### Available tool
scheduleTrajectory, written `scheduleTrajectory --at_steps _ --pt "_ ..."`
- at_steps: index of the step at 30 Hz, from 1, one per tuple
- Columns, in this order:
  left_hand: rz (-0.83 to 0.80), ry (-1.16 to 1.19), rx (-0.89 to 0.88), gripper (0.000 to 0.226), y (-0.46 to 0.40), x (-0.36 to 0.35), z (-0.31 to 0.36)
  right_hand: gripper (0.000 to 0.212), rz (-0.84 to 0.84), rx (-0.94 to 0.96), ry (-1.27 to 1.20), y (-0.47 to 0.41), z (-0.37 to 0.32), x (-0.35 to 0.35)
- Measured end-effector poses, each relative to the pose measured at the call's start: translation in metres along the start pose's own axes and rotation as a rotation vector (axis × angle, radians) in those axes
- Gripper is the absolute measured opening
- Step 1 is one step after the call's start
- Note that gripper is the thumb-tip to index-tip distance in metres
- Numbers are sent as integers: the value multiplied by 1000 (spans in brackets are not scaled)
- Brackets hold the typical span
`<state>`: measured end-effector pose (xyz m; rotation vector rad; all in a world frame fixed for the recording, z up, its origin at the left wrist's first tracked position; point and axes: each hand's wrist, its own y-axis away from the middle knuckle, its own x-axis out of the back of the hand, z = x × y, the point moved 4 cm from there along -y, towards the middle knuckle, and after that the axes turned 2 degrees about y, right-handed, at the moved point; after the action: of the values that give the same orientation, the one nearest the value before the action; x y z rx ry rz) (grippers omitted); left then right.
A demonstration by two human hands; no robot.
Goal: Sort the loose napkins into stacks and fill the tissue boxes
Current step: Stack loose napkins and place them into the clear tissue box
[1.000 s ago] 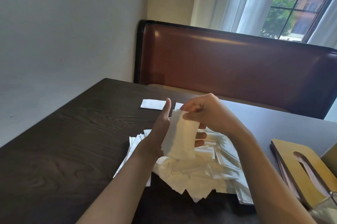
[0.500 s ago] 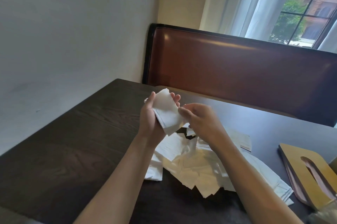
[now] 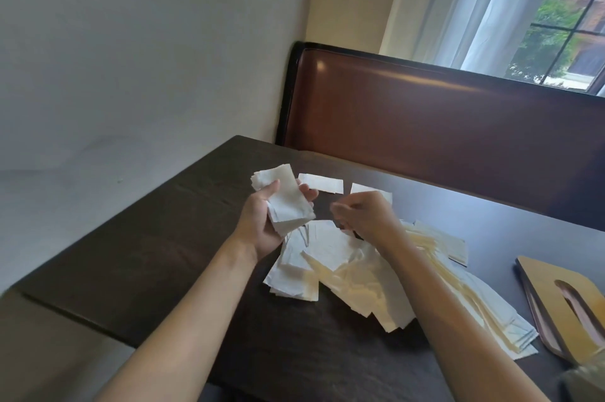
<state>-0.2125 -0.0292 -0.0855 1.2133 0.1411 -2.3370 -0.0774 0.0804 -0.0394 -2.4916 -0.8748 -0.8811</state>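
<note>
- Gripping a small stack of folded napkins (image 3: 288,205) in the left hand (image 3: 262,225), thumb across the near face and fingertips curling round the far edge; long axis of the stack running roughly from 11 to 5 o'clock.
- Hovering the right hand (image 3: 361,215) just beside that stack at its 3 o'clock, fingers curled and drawn together; pinching anything or not, impossible to tell.
- Lying directly beneath both hands, toward 6 o'clock: the loose napkin pile (image 3: 360,274), fanning out toward 4 o'clock on the dark table (image 3: 147,254); right hand judged nearer its bulk.
- Resting apart at 12 o'clock of the hands: two single napkins (image 3: 320,183) flat on the table.
- Sitting at 4 o'clock, well apart from the hands: a wooden tissue box lid (image 3: 556,300) with its slot showing; nothing seen poking through the slot, box filling judged not yet begun.
</note>
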Motion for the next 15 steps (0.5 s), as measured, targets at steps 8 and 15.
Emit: scheduleTrajectory --at_steps 8,15 --pt "-1 43 197 55 3 31 -17 44 -406 -4 751 -8 17 -28" --pt "-30 1 268 60 -2 33 -26 19 -249 12 584 -22 23 -30"
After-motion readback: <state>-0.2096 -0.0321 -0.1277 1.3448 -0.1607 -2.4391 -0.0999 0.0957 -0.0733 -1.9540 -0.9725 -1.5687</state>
